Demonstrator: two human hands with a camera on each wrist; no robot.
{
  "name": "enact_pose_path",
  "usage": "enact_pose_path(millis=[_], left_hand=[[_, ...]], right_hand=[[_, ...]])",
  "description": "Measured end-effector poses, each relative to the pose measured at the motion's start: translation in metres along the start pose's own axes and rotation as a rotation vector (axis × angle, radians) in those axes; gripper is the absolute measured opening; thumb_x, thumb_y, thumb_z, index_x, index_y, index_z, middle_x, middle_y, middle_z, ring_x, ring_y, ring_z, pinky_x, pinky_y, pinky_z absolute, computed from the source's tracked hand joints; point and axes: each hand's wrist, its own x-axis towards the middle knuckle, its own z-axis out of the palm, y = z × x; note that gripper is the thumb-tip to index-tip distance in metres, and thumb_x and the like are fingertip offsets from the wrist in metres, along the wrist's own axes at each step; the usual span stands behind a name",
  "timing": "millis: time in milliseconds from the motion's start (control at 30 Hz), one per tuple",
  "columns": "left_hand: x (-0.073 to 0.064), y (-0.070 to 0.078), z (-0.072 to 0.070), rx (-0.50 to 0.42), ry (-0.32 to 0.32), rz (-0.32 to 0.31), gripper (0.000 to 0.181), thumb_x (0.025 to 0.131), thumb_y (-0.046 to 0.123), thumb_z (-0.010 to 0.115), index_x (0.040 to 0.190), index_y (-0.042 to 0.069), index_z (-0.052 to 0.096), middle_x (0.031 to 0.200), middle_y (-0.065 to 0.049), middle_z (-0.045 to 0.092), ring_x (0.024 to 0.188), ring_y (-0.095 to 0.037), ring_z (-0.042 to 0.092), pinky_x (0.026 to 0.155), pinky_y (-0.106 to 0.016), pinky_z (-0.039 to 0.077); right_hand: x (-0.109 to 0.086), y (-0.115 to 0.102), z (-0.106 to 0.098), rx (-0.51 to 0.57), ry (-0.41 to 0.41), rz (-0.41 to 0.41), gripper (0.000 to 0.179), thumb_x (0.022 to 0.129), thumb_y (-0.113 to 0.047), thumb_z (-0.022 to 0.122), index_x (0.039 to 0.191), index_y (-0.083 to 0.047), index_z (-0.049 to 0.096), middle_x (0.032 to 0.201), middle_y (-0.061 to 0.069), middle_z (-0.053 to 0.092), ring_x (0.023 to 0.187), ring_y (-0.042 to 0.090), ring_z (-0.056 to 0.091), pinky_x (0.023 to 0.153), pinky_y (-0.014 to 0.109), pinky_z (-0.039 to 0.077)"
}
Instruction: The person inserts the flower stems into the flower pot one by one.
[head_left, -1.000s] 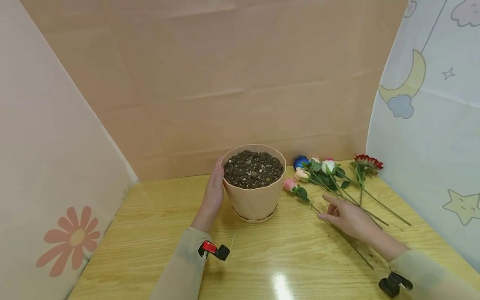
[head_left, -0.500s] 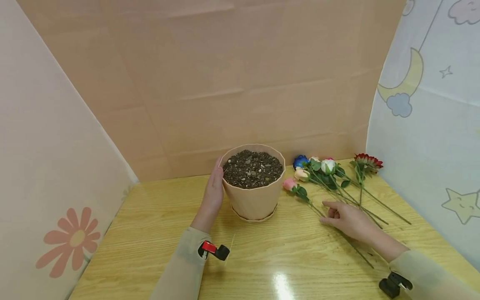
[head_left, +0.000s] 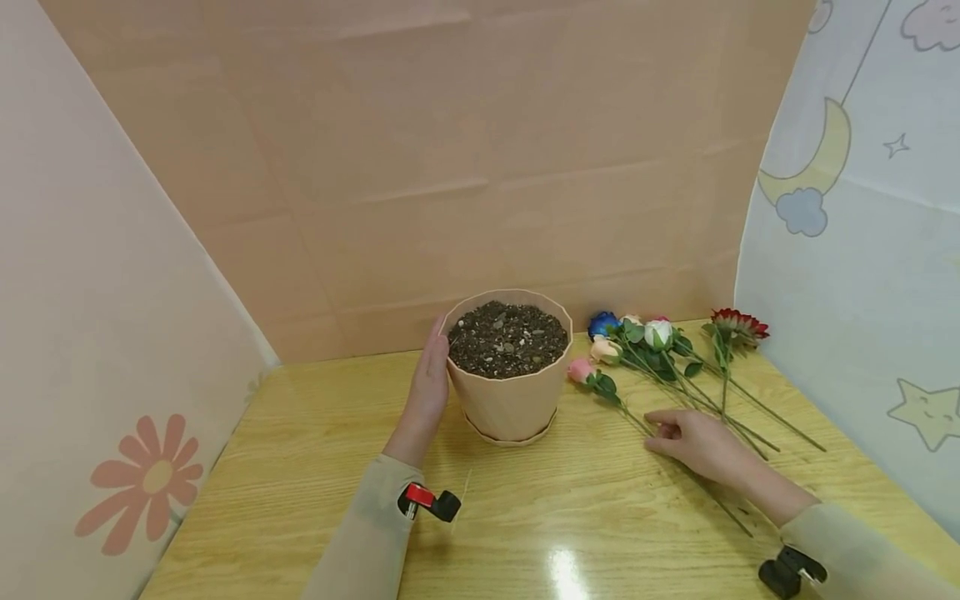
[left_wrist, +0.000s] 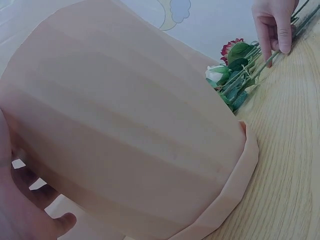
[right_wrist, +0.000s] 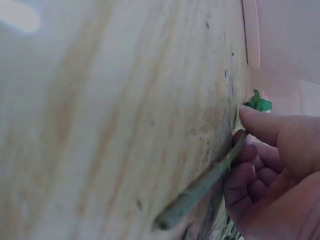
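A peach flowerpot (head_left: 506, 406) filled with dark soil stands on a matching saucer. My left hand (head_left: 429, 375) rests against the pot's left side with straight fingers; in the left wrist view the pot wall hides part of that hand (left_wrist: 25, 210). To the right lies an artificial pink rose (head_left: 581, 370), its head near the pot. My right hand (head_left: 697, 442) is low over its stem (right_wrist: 195, 195), thumb and index finger on either side of it with a gap between their tips. The other fingers of the right hand (right_wrist: 280, 170) are curled in.
Beyond the right hand lie more artificial flowers: a blue rose (head_left: 602, 324), a cream rose (head_left: 604, 350), a white rose (head_left: 658, 334) and a dark red flower (head_left: 738, 325). Their stems cross on the wooden table (head_left: 337, 425). A peach backdrop (head_left: 480, 167) rises behind.
The right hand's index finger has come down toward the thumb, narrowing the gap around the pink rose's stem. The left hand, pot and flowers look unmoved.
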Motion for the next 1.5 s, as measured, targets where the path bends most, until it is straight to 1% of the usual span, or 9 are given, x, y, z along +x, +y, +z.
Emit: enact_pose_path(millis=[233, 400, 533, 733, 900, 1033, 1233, 1367, 1500], left_hand=[[0.000, 0.002, -0.001, -0.004, 0.005, -0.002, 0.054, 0.110, 0.051, 0.022, 0.161, 0.035, 0.019, 0.164, 0.014, 0.018, 0.151, -0.010, 0.012, 0.122, -0.045, 0.011], [0.001, 0.003, -0.001, -0.003, 0.011, 0.017, 0.054, 0.110, 0.049, 0.023, 0.162, 0.034, 0.020, 0.165, 0.011, 0.018, 0.151, -0.010, 0.012, 0.122, -0.045, 0.011], [0.002, 0.004, -0.001, -0.003, 0.003, 0.016, 0.054, 0.110, 0.050, 0.022, 0.162, 0.034, 0.019, 0.165, 0.012, 0.018, 0.151, -0.009, 0.012, 0.122, -0.043, 0.011], [0.005, 0.006, 0.001, -0.018, -0.009, -0.008, 0.053, 0.111, 0.046, 0.023, 0.162, 0.032, 0.018, 0.165, 0.011, 0.017, 0.151, -0.011, 0.011, 0.122, -0.043, 0.011], [0.005, 0.006, 0.004, -0.036, 0.008, 0.008, 0.053, 0.110, 0.049, 0.025, 0.161, 0.035, 0.021, 0.164, 0.011, 0.019, 0.151, -0.013, 0.014, 0.122, -0.046, 0.012], [0.004, 0.005, 0.004, -0.036, 0.013, -0.003, 0.054, 0.110, 0.050, 0.025, 0.161, 0.036, 0.021, 0.165, 0.011, 0.019, 0.151, -0.015, 0.014, 0.122, -0.047, 0.012], [0.002, 0.003, 0.003, -0.030, 0.023, -0.035, 0.052, 0.110, 0.049, 0.025, 0.161, 0.038, 0.021, 0.165, 0.011, 0.018, 0.152, -0.016, 0.013, 0.122, -0.047, 0.012], [0.001, 0.002, 0.003, -0.030, 0.030, -0.029, 0.051, 0.111, 0.047, 0.025, 0.161, 0.037, 0.022, 0.165, 0.010, 0.019, 0.151, -0.016, 0.014, 0.122, -0.047, 0.013], [-0.001, 0.001, 0.002, -0.034, 0.031, -0.014, 0.051, 0.111, 0.045, 0.026, 0.161, 0.035, 0.022, 0.165, 0.010, 0.020, 0.151, -0.015, 0.015, 0.122, -0.046, 0.012]], right_hand=[[-0.001, -0.002, -0.004, 0.069, -0.009, 0.019, 0.051, 0.094, -0.033, 0.073, 0.133, -0.001, 0.064, 0.092, -0.005, 0.065, 0.081, 0.012, 0.058, 0.064, 0.030, 0.047], [-0.002, -0.010, -0.012, 0.097, 0.038, 0.023, 0.042, 0.097, -0.034, 0.070, 0.129, -0.007, 0.069, 0.100, -0.001, 0.068, 0.083, 0.015, 0.060, 0.061, 0.031, 0.049], [-0.001, -0.021, -0.023, 0.116, 0.076, 0.027, 0.046, 0.098, -0.040, 0.067, 0.130, -0.008, 0.068, 0.107, 0.003, 0.068, 0.084, 0.019, 0.061, 0.059, 0.032, 0.049], [0.003, -0.045, -0.050, 0.143, 0.136, 0.035, 0.051, 0.099, -0.045, 0.063, 0.134, -0.008, 0.065, 0.106, 0.006, 0.069, 0.082, 0.023, 0.060, 0.055, 0.034, 0.047], [0.009, -0.068, -0.074, 0.132, 0.228, 0.037, 0.051, 0.099, -0.049, 0.061, 0.133, -0.012, 0.067, 0.101, 0.008, 0.070, 0.076, 0.022, 0.057, 0.053, 0.034, 0.044], [0.018, -0.088, -0.089, 0.153, 0.308, 0.016, 0.055, 0.097, -0.055, 0.061, 0.133, -0.015, 0.068, 0.107, 0.009, 0.070, 0.077, 0.025, 0.059, 0.057, 0.034, 0.047], [0.029, -0.111, -0.098, 0.273, 0.348, 0.020, 0.060, 0.092, -0.061, 0.063, 0.135, -0.020, 0.066, 0.088, 0.008, 0.067, 0.074, 0.027, 0.058, 0.057, 0.034, 0.048], [0.037, -0.124, -0.101, 0.362, 0.367, 0.016, 0.058, 0.091, -0.061, 0.065, 0.134, -0.023, 0.066, 0.093, 0.007, 0.067, 0.076, 0.023, 0.057, 0.061, 0.033, 0.049], [0.046, -0.138, -0.105, 0.398, 0.409, -0.029, 0.050, 0.093, -0.056, 0.066, 0.131, -0.023, 0.068, 0.096, 0.005, 0.068, 0.075, 0.021, 0.060, 0.063, 0.029, 0.052]])
